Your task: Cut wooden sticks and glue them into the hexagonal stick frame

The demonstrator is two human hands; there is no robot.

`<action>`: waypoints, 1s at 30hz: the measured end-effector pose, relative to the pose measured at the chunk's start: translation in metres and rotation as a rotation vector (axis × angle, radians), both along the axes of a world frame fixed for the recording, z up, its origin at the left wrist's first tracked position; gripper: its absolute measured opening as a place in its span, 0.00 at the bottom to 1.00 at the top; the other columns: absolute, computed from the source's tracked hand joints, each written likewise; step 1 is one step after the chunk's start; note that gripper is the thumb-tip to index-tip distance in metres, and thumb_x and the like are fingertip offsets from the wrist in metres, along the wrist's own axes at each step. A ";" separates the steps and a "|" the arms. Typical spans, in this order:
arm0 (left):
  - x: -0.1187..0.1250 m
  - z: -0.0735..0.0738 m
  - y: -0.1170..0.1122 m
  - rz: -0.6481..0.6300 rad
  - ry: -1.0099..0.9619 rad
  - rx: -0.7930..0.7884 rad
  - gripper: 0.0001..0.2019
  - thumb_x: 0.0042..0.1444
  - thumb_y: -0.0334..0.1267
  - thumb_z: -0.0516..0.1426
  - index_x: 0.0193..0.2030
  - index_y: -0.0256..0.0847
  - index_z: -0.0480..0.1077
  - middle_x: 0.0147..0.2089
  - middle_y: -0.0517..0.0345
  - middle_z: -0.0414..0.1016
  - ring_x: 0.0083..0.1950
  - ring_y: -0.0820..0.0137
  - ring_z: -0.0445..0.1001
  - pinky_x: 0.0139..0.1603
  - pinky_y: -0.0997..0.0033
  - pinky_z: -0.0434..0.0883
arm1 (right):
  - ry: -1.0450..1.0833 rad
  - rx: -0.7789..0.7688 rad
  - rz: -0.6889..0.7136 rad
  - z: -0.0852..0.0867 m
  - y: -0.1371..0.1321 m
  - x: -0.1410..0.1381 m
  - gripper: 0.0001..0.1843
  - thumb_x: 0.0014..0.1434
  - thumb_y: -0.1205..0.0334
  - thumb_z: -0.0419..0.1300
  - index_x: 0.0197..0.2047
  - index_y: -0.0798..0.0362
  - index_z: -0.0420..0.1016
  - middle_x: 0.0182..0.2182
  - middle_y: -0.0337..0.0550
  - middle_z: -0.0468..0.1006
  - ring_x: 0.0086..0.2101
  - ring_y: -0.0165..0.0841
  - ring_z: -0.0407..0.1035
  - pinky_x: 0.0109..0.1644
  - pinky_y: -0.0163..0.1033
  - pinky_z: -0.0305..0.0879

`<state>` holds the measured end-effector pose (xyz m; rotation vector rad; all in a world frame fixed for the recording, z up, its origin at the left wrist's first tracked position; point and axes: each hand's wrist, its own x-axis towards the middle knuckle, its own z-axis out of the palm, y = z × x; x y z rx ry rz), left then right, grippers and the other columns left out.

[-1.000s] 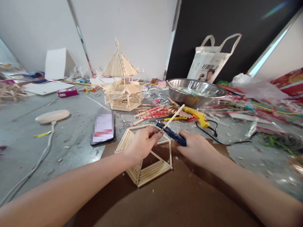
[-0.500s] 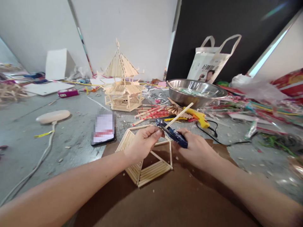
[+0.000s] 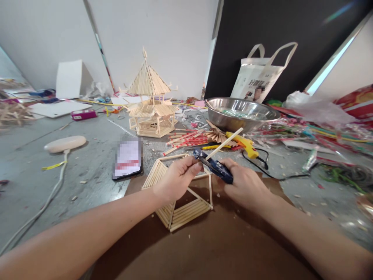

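Note:
My left hand (image 3: 178,178) is closed, pinching the lower end of a thin wooden stick (image 3: 229,140) that slants up to the right. My right hand (image 3: 247,182) is wrapped round a dark blue hand tool (image 3: 218,169), which looks like cutting pliers. Its head lies across the stick near my left fingertips; whether the jaws bite into it I cannot tell. Below my hands, a flat many-sided frame of wooden sticks (image 3: 189,214) rests on a brown sheet (image 3: 210,249). Some of its sections are filled with sticks side by side, and my left hand covers part of it.
Behind stands a stick-built pagoda (image 3: 150,87). Red-tipped sticks (image 3: 186,139), a yellow glue gun (image 3: 247,146) and a steel bowl (image 3: 243,120) lie beyond my hands. To the left are a phone (image 3: 128,157) and a white oval device with a cable (image 3: 65,144). Scraps litter the floor.
The stick and the dark blue tool have shifted slightly right, along with both hands. My grips look the same, and the stick frame has stayed in place.

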<state>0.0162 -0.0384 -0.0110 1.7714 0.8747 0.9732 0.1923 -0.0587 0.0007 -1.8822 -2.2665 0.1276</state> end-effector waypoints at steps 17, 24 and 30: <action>-0.001 -0.003 0.023 0.100 0.423 0.042 0.14 0.53 0.41 0.42 0.26 0.37 0.63 0.14 0.67 0.54 0.16 0.79 0.54 0.20 0.78 0.52 | 0.005 -0.277 0.021 0.002 0.040 0.000 0.12 0.46 0.55 0.47 0.21 0.53 0.65 0.17 0.39 0.67 0.21 0.28 0.61 0.23 0.31 0.52; -0.009 0.006 0.028 0.097 0.442 -0.021 0.15 0.52 0.43 0.43 0.27 0.36 0.64 0.14 0.65 0.60 0.16 0.78 0.57 0.20 0.78 0.54 | -0.026 -0.504 -0.071 0.017 0.062 0.007 0.20 0.47 0.46 0.46 0.30 0.54 0.67 0.18 0.42 0.70 0.20 0.31 0.65 0.24 0.35 0.58; -0.018 0.008 0.031 -0.049 0.426 -0.116 0.13 0.50 0.45 0.46 0.32 0.36 0.63 0.23 0.61 0.69 0.17 0.80 0.56 0.19 0.79 0.54 | -0.203 -0.141 -0.133 -0.003 0.064 0.015 0.37 0.43 0.34 0.40 0.40 0.57 0.64 0.36 0.53 0.71 0.35 0.42 0.66 0.33 0.41 0.58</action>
